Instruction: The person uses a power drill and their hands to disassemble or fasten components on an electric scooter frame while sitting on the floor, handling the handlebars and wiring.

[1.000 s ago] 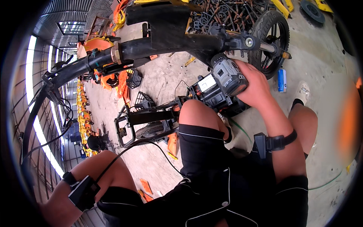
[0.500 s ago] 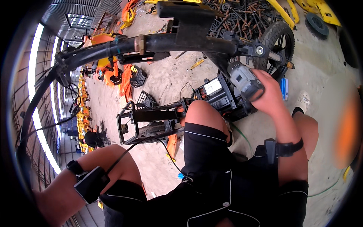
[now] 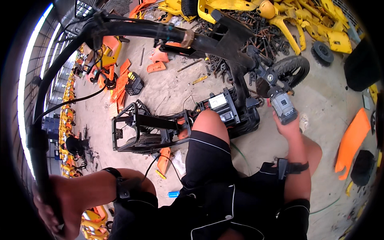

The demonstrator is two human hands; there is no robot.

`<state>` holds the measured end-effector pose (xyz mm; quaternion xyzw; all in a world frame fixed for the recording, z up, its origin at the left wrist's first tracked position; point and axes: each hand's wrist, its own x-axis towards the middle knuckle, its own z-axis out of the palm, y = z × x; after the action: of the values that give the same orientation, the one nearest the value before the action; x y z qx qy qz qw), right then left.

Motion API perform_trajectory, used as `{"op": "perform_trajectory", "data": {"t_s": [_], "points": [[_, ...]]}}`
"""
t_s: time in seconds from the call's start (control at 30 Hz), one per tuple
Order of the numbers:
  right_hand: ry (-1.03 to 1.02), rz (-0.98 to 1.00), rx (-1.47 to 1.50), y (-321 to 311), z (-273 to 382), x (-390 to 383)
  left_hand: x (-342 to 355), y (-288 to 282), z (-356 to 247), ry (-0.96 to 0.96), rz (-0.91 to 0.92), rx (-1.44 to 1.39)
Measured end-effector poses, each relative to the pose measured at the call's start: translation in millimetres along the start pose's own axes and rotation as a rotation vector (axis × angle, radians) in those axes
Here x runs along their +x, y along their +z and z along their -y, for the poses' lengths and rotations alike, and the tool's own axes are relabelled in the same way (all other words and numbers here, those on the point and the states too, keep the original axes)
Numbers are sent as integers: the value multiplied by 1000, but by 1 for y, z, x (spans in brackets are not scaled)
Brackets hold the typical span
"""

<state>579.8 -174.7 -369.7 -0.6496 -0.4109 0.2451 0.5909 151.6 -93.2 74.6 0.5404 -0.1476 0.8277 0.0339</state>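
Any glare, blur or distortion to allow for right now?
Head view, left: light strips burned white and bowed by the fisheye; head view, lower left: left hand on the black handlebar dim, somewhat soft; head view, right of centre: power tool in the right hand brighter, fairly crisp.

A scooter workshop: stripped black frame (image 3: 240, 80), heaped metal parts (image 3: 266, 42), piled yellow panels (image 3: 339, 41).
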Motion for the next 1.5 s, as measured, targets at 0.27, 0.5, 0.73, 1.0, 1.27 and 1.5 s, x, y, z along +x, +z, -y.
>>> {"op": "perform_trajectory", "data": {"t_s": [0.27, 0.5, 0.73, 1.0, 1.27, 1.5], "points": [[-21, -83, -43, 22, 9, -13, -18, -96, -24, -385, -2, -210], [37, -180, 6, 46, -21, -30, -33, -140, -10, -650, -58, -377], [-76, -19, 106, 86, 31, -50, -34, -164, 0, -745, -62, -465], [16, 145, -57, 114, 11, -61, -22, -197, -3, -984, 487, 274], [6, 237, -304, 131, 3, -66, 42, -145, -18, -1232, 1185, 1108], [73, 262, -479, 142, -36, -61, 20, -126, 14, -783, 1226, 1447]]}}
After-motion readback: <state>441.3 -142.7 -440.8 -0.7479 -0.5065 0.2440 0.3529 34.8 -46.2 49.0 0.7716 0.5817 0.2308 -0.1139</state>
